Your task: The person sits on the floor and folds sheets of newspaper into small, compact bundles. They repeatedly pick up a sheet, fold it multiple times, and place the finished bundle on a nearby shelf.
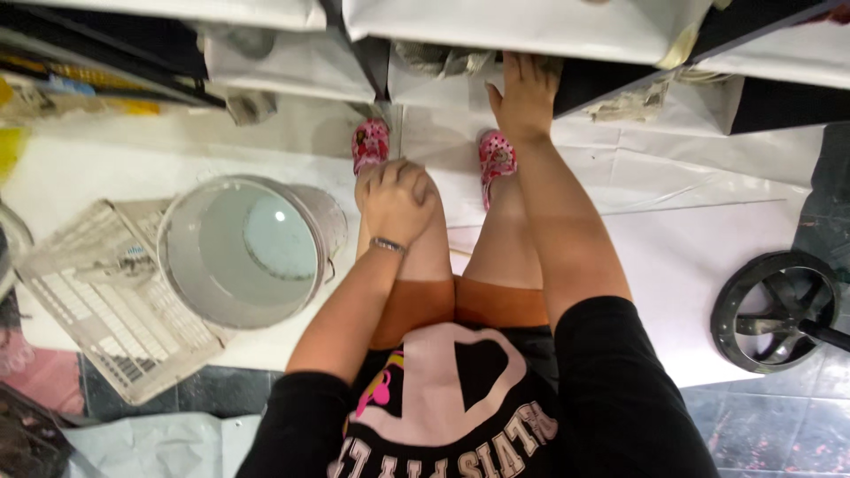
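Under the right hand (524,93), at the top middle of the view, a black shelf (595,81) is running across the frame, its long axis going left to right and tilting slightly down toward the right. Its front edge is dark and flat, and white paper sheeting (531,26) is lying over the surface above it. The right hand is reaching forward with fingers spread a little, fingertips pressing on the shelf's edge where some crumpled grey material (438,58) is sitting; it is not closing around anything.

The left hand (398,199) is resting on the person's left knee, fingers curled loosely over the kneecap, gripping nothing else, with a thin bracelet (387,244) showing at the wrist. The two hands are well apart.

Below the shelf, the person's feet are standing on white floor covering (691,265) in pink patterned clogs (496,158). Left of the legs, a pale round bucket (248,252) is standing upright and open, with whitish residue inside. A white plastic grid basket (97,301) is lying tilted beside it, touching its left side. Far right, a black wheel-shaped base (775,310) is sitting on the dark tiled floor (779,434).
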